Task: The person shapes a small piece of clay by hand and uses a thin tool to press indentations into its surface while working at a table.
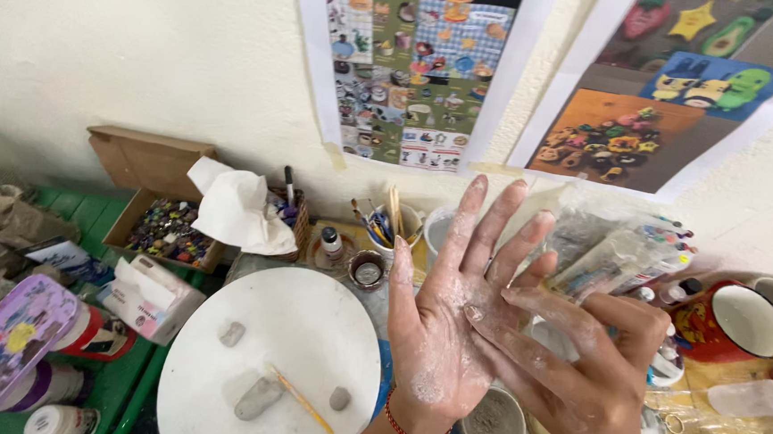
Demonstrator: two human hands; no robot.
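From the head camera, the left hand (441, 323) was seen raised palm-up with its fingers spread wide, dusted white with clay residue and ringed at the wrist by a red bracelet (406, 431). The right hand (574, 363) was laid across from the right, its fingertips (474, 314) pressed against the left palm; neither grip was closed on anything. Below and to the left, a round white board (295, 328) was set on the worktop, and on it three grey clay lumps (257, 398) and a thin wooden stick (302, 401) were lying apart from both hands. A small bowl of grey material (494, 424) was placed just under the left wrist. Behind the hands, a cup of brushes (392, 222) and a red mug (731, 320) were seen.
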